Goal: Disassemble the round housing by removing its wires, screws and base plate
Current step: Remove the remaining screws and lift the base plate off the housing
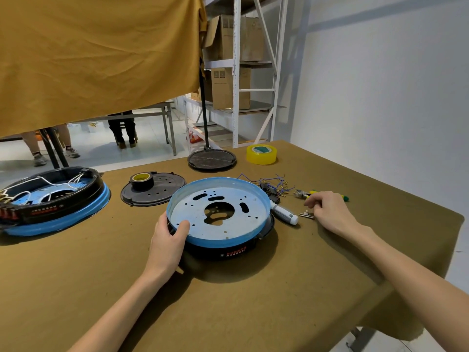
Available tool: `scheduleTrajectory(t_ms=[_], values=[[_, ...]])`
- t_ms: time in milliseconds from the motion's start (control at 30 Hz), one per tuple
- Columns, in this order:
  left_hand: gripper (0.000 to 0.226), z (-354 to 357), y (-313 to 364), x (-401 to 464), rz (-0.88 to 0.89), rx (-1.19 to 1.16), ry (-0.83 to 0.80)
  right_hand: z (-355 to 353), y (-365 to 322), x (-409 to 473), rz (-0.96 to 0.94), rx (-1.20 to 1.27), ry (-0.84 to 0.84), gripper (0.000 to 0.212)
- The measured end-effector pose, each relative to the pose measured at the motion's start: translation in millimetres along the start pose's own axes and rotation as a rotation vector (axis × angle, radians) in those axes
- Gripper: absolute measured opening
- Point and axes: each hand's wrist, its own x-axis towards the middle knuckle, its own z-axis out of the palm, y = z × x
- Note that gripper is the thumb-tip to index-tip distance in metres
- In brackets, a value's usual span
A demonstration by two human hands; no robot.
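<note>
The round housing (220, 217) sits mid-table, left hand (168, 242) gripping its near-left rim, thumb hooked inside. Right of it, the right hand (330, 212) hovers, fingers loosely curled over the removed screws (306, 215), seemingly empty. The base plate (218, 212) probably lifts out next.

I see an olive-brown worktop (253, 313) carrying the round housing (220, 219) in the middle; a second wired housing (50, 199) at left; a black plate (162, 191) under black tape (141, 180); yellow tape (261, 154); loose wires (275, 184); a white-handled screwdriver (284, 212); pliers (304, 193).
</note>
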Motion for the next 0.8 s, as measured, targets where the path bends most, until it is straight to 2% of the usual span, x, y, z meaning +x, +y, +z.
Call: scheduleTrajectory(t_ms=[200,267,333,400,433,533,600,667,733,800], values=[[0.051,-1,4,0,-0.074,0.050,-0.004,18,-44,2,-0.092,0.058,-0.017,0.020],[0.043,-5,5,2,-0.082,0.111,-0.012,26,-60,3,-0.117,-0.049,-0.100,0.030],[0.038,-10,7,6,-0.079,0.155,-0.003,32,-69,3,-0.115,-0.270,-0.190,0.042],[0.034,-20,9,9,-0.089,0.185,0.006,33,-74,2,-0.089,-0.407,-0.236,0.038],[0.034,-24,9,10,-0.100,0.188,0.021,32,-77,2,-0.069,-0.401,-0.234,0.032],[0.041,-33,9,12,-0.236,0.152,0.087,26,-85,-2,-0.018,-0.211,-0.098,0.026],[0.040,-33,13,8,-0.383,0.147,-0.006,19,-96,-3,-0.027,-0.100,0.075,0.026],[0.041,-29,16,3,-0.443,0.153,-0.126,10,-111,-2,-0.065,0.017,0.212,0.026],[0.035,-30,17,4,-0.385,0.173,-0.152,5,-127,1,-0.121,0.153,0.223,0.024],[0.031,-36,17,8,-0.298,0.156,-0.124,7,-143,-2,-0.180,0.254,0.128,0.021]])
